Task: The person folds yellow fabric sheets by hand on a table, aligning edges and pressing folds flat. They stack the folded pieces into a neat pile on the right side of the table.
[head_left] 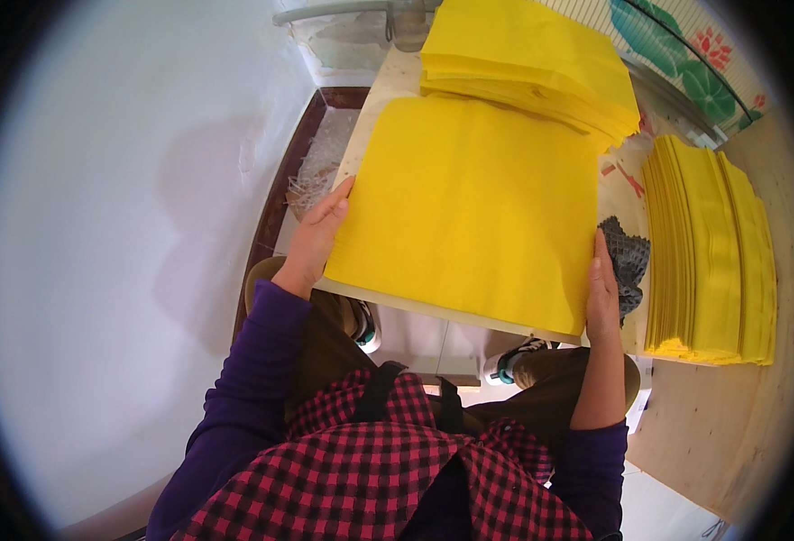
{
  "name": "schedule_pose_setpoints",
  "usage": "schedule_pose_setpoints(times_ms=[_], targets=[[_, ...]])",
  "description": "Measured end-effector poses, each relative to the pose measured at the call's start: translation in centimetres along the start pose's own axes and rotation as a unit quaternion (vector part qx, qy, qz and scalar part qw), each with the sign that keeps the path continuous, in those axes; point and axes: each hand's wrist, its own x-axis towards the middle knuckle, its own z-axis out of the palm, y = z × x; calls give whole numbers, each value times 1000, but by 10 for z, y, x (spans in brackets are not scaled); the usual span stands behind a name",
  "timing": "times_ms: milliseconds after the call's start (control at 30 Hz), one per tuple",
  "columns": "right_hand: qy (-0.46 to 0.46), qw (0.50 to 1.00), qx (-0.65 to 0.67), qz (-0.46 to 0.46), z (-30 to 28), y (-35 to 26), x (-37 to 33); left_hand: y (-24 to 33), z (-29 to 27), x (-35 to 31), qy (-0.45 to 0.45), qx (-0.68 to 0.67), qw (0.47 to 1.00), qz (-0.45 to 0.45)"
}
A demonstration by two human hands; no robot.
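A wide yellow sheet [469, 207], which looks like non-woven cloth, lies flat in front of me on a pale wooden board or table [361, 144]. Whether it is one layer or several I cannot tell. My left hand [318, 242] rests along its left edge, fingers stretched out. Along the right edge lies my right hand [602, 293], its fingers also extended upward and close together. Both palms face inward against the sheet's sides. Just beyond the far edge is a thick, slightly uneven pile of yellow sheets [527, 63].
At the right, another stack of folded yellow sheets [708, 257] stands beside a crumpled dark grey cloth [627, 261]. A white wall [117, 252] runs along my left. Clear plastic wrapping [325, 153] lies on the floor by the wall. A panel with painted leaves [685, 59] is at the far right.
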Motion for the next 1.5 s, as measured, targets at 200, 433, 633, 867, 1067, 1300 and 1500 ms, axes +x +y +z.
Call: schedule_pose_setpoints(times_ms=[200,433,633,867,1067,1300,1500], targets=[[-29,997,-68,-16,2,-2,1,4,3,-4,-3,74,997,32],[-27,996,-74,-31,3,4,2,2,1,-6,-14,92,995,42],[-10,998,-46,-32,-1,4,-1,-1,-1,-6,9,69,996,53],[30,997,65,-8,-3,-1,-9,9,-7,-4,3,166,976,144],[40,996,83,-16,-7,-1,-10,36,14,-22,-51,349,900,256],[56,993,101,4,-13,-3,-14,57,77,-26,-207,398,849,281],[66,987,139,44,-24,-4,-19,47,139,-24,-311,442,796,273]])
